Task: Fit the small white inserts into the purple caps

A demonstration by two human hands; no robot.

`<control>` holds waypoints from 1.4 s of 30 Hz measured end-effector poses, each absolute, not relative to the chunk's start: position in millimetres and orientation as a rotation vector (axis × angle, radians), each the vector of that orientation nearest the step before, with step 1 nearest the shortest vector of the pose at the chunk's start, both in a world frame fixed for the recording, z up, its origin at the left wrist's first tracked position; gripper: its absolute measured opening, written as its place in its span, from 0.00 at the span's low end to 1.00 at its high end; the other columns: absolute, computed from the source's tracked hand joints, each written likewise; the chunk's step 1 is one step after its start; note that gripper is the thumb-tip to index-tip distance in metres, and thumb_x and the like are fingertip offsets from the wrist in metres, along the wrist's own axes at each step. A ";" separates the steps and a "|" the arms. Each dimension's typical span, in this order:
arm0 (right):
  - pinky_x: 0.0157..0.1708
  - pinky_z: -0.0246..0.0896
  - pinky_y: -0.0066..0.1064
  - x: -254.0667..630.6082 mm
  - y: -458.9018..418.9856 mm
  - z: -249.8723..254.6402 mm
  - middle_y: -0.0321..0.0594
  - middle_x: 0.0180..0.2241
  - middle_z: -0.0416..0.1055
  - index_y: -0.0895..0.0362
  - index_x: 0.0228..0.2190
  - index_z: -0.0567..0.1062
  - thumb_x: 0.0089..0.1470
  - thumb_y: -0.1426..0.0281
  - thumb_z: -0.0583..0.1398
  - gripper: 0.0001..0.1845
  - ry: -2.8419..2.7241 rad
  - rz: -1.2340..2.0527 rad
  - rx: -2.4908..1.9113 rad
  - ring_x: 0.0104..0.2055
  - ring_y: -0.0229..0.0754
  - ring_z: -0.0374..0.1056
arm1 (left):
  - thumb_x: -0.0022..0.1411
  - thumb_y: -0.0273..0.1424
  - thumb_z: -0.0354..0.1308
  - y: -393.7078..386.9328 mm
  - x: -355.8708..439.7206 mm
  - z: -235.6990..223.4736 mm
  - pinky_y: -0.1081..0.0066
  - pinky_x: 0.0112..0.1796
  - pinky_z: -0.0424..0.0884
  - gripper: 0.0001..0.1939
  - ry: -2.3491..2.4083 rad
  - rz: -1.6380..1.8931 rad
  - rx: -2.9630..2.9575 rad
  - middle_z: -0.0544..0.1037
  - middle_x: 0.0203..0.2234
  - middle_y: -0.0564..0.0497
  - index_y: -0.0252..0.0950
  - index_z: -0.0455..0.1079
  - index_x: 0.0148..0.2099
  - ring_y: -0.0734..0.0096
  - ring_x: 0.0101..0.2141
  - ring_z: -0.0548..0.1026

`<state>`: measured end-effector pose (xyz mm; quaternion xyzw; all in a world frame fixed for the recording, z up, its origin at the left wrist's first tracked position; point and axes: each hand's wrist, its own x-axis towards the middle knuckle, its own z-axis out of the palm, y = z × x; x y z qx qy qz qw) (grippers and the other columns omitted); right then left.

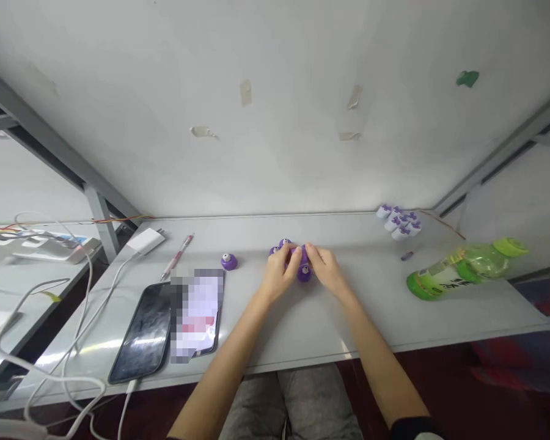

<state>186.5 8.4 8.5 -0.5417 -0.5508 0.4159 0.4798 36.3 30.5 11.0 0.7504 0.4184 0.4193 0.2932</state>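
My left hand (282, 269) and my right hand (324, 267) meet at the middle of the white table (302, 318), both pinching a cluster of small purple toy pieces (301, 264) with white eye-like dots. The fingers of both hands are closed round the cluster. One loose purple piece (229, 261) sits alone on the table to the left of my left hand.
A group of white and purple pieces (399, 221) lies at the back right. A green bottle (462, 269) lies on its side at right. Left of my hands are a red pen (178, 256), a white charger (145, 241), a dark phone (144, 333) and a second phone (197, 318). Cables hang at the left edge.
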 end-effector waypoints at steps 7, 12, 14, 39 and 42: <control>0.31 0.65 0.31 197.9 5.4 24.3 0.39 0.43 0.72 0.48 0.54 0.61 0.52 0.55 0.61 0.30 -1.283 1.238 -1.042 0.31 0.37 0.71 | 0.68 0.41 0.49 39.5 20.7 17.7 0.71 0.30 0.67 0.15 1.203 1.286 1.870 0.72 0.23 0.54 0.39 0.67 0.34 0.73 0.25 0.69; 0.20 0.56 0.28 194.3 11.6 18.5 0.28 0.20 0.64 0.52 0.34 0.68 0.55 0.47 0.57 0.21 -1.220 1.246 -1.184 0.17 0.34 0.59 | 0.68 0.40 0.51 34.3 30.6 14.9 0.72 0.30 0.68 0.12 1.078 1.212 1.971 0.75 0.25 0.53 0.38 0.68 0.38 0.73 0.25 0.71; 0.22 0.60 0.28 194.9 11.0 18.2 0.29 0.22 0.66 0.52 0.33 0.68 0.53 0.50 0.61 0.18 -1.246 1.237 -1.139 0.20 0.34 0.62 | 0.68 0.39 0.51 33.2 32.8 14.3 0.72 0.30 0.69 0.11 1.061 1.199 1.987 0.76 0.26 0.52 0.38 0.68 0.39 0.74 0.25 0.71; 0.31 0.57 0.31 248.3 22.5 -3.6 0.33 0.22 0.70 0.53 0.32 0.73 0.52 0.60 0.56 0.11 -1.423 0.569 -1.822 0.25 0.41 0.65 | 0.56 0.40 0.63 59.5 1.3 9.8 0.62 0.40 0.72 0.15 1.654 1.260 1.708 0.79 0.35 0.48 0.40 0.65 0.43 0.62 0.38 0.77; 0.31 0.56 0.31 247.4 21.2 -5.3 0.35 0.22 0.72 0.53 0.32 0.73 0.56 0.62 0.53 0.11 -1.466 0.561 -1.868 0.25 0.41 0.66 | 0.58 0.37 0.59 60.9 0.8 7.9 0.59 0.42 0.71 0.15 1.757 1.189 1.756 0.80 0.34 0.48 0.40 0.67 0.47 0.58 0.38 0.77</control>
